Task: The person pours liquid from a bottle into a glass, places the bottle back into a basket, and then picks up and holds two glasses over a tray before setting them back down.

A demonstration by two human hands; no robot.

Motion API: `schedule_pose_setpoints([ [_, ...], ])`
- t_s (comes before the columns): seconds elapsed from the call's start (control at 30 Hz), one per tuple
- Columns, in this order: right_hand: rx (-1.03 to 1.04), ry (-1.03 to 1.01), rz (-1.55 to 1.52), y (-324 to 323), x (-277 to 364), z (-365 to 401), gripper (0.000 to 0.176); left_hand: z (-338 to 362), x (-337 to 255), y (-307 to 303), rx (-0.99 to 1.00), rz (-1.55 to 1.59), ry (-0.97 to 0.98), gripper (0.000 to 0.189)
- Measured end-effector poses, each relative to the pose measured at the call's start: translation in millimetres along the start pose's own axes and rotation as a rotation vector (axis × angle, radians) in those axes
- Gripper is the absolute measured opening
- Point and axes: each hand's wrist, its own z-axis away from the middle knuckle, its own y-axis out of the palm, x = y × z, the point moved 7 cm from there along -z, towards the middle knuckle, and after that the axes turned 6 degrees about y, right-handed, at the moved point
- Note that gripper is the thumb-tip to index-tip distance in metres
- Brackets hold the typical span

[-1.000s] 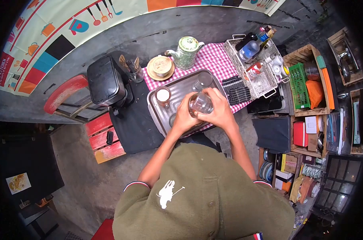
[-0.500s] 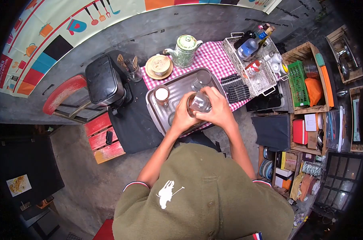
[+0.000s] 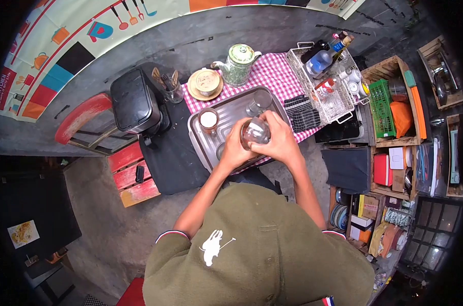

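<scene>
Between both palms, above the metal tray, I hold a clear glass with a brownish tint inside. My left hand wraps its left side, and my right hand grips the right side with the thumb across the near side. Behind my hands on the tray stands another clear glass. A jar of white contents sits at the tray's left. Beside my left hand, a further round glass is mostly hidden.
A green patterned teapot and a lidded cup on a saucer stand behind the tray on a checkered cloth. To the right are a striped dark cloth and a wire rack with bottles. A black appliance stands left.
The glass in my hands has turned a little, so its round end faces the camera more. Both hands keep hold of it in nearly the same place. The view has shifted slightly.
</scene>
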Motion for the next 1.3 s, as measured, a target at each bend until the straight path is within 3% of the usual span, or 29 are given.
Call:
schedule_pose_setpoints([
  [0.43, -0.014, 0.005, 0.011, 4, 2, -2, 0.058, -3, -4, -6, 0.009, 0.001, 0.028, 0.075],
  [0.93, -0.009, 0.11, 0.042, 4, 1, 0, 0.06, -1, 10, -5, 0.039, -0.052, -0.021, 0.084],
  [1.3, 0.034, 0.1, 0.058, -11, 0, -3, 0.063, -5, 1, -3, 0.034, -0.001, 0.011, 0.078],
])
